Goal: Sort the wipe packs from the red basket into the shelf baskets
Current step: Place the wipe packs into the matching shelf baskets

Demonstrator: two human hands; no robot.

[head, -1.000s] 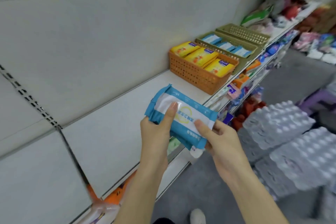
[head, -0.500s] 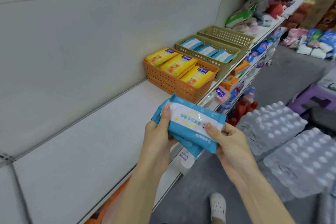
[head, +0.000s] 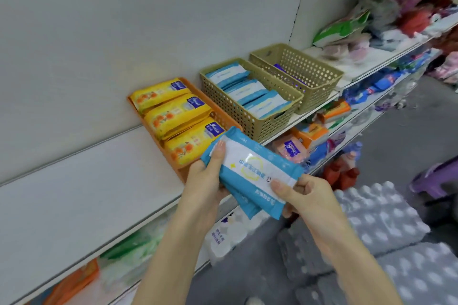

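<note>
The shelf (head: pixel 86 181) is bare on its left stretch, up to the orange basket (head: pixel 224 119) of yellow packs (head: pixel 173 116). At the shelf's front edge, the left hand (head: pixel 203 181) and right hand (head: pixel 304 195) grip the ends of stacked blue-and-white wipe packs (head: pixel 252 168), thumbs on top. The olive basket (head: pixel 250 121) to the right holds similar blue packs (head: pixel 247 89).

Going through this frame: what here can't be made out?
Head view only.
How many blue wipe packs are held: the top one covers the rest.
Contents of the far olive basket: mostly behind its own wall.
The red basket: outside the frame.
Pack lettering: blurred.
</note>
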